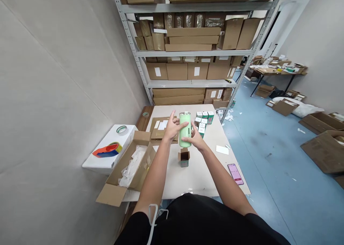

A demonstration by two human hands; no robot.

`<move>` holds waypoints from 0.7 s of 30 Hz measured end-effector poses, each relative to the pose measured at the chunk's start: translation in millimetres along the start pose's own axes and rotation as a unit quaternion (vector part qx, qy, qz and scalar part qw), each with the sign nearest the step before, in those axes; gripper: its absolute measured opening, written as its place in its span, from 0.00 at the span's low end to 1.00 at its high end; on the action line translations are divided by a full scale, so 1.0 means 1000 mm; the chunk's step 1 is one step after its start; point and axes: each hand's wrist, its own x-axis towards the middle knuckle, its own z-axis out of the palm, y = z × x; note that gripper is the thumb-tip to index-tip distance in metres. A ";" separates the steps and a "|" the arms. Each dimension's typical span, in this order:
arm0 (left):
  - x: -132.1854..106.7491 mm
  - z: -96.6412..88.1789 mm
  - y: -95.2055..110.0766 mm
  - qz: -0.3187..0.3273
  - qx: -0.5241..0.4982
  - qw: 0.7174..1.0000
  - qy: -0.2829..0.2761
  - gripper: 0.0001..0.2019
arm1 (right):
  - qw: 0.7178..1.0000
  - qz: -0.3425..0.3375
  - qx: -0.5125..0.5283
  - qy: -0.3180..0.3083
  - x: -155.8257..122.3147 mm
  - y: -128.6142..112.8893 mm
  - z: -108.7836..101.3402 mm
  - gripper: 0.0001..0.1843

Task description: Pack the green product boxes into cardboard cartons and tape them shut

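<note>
A light green can-shaped tumbler [185, 130] with a silvery rim stands upright in the air between my two hands. My left hand [171, 128] grips it from the left, thumb across its front and index finger pointing up. On the other side my right hand [197, 139] closes round its lower part, thumb across the front. Just below, a small green and brown carton [184, 159] sits on the table with its flaps open. Several small white-topped green boxes [204, 120] stand grouped behind my right hand.
An open cardboard box [142, 173] with white paper inside is at the left. Beside it, a tape dispenser [109, 150] and tape roll [121, 129] lie on a white box. A phone [235, 174] rests near the table's right edge. Shelves [193, 53] of cartons stand behind.
</note>
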 end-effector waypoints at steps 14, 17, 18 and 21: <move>0.013 0.005 -0.015 -0.024 -0.047 0.998 -0.017 0.63 | 0.999 0.000 -0.036 0.013 -0.005 0.014 -0.012 0.68; 0.013 0.007 -0.019 -0.022 -0.036 0.999 -0.015 0.62 | 0.997 0.003 -0.061 0.053 -0.002 0.021 -0.016 0.72; 0.012 0.008 -0.020 -0.024 -0.022 0.999 -0.013 0.63 | 0.994 -0.004 -0.079 0.076 0.000 0.024 -0.017 0.73; 0.011 0.009 -0.021 -0.039 0.007 0.999 0.000 0.68 | 0.988 -0.019 -0.110 0.105 0.003 0.033 -0.019 0.73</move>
